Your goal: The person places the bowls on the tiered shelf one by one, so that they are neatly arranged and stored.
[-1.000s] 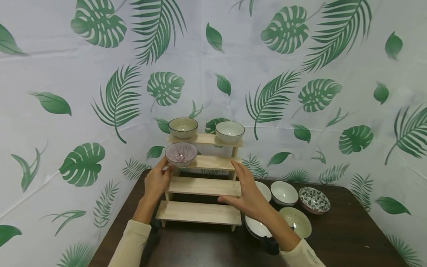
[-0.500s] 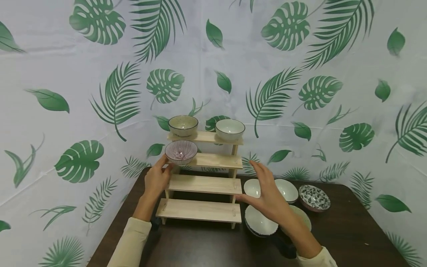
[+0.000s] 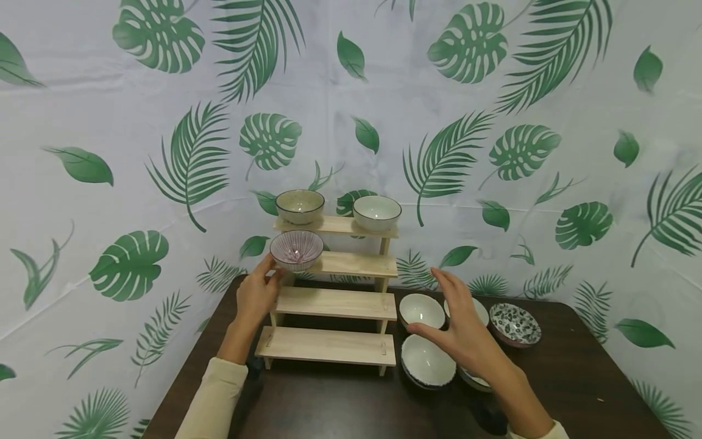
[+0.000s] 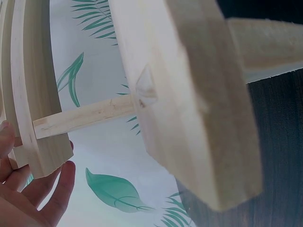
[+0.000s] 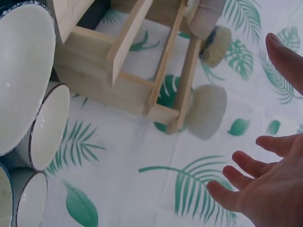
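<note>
A purple-striped bowl (image 3: 297,250) sits at the left end of the second-highest board of a wooden stepped display stand (image 3: 336,303). Just below the bowl, my left hand (image 3: 256,297) grips the left end of that board; the left wrist view shows its fingers (image 4: 64,184) around the board's end. My right hand (image 3: 466,335) is in the air right of the stand, thumb and fingers spread apart with nothing between them. Under it in the head view are white bowls, one plain (image 3: 422,311) and one with a dark rim (image 3: 429,361).
A beige bowl (image 3: 300,206) and a pale bowl (image 3: 377,212) occupy the top board. Behind the right hand are another white bowl (image 3: 482,311) and a black-patterned bowl (image 3: 515,324) on the dark table (image 3: 576,378). A leaf-print cloth (image 3: 351,91) hangs behind.
My right hand has moved away from the stand's right side, to the right over the bowls. My left hand and the striped bowl have stayed in place.
</note>
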A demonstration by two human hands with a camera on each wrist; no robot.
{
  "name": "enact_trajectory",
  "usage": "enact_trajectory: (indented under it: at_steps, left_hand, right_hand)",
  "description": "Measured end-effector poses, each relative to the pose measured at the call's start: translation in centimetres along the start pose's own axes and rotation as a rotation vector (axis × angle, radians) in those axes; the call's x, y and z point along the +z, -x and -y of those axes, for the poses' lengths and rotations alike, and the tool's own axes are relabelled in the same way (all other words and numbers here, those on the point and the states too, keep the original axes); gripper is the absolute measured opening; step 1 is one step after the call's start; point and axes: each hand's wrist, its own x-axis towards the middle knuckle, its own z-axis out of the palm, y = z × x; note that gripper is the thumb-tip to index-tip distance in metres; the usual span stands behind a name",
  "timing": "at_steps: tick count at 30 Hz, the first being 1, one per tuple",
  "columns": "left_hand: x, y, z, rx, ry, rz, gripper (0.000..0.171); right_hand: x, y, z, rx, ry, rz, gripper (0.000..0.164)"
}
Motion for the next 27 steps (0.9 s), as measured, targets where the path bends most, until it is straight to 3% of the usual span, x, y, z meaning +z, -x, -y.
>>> enact_trajectory:
  at_steps: [19, 27]
  left_hand:
    - [0.2, -0.1, -0.2, 0.024, 0.012, -0.013, 0.034]
    - [0.2, -0.1, -0.1, 0.013, 0.006, -0.008, 0.041]
  right_hand:
    - [-1.9, 1.0, -3.2, 0.088, 0.0, -0.03, 0.105]
    - [-2.6, 1.1, -4.8, 0.136, 0.001, -0.039, 0.106]
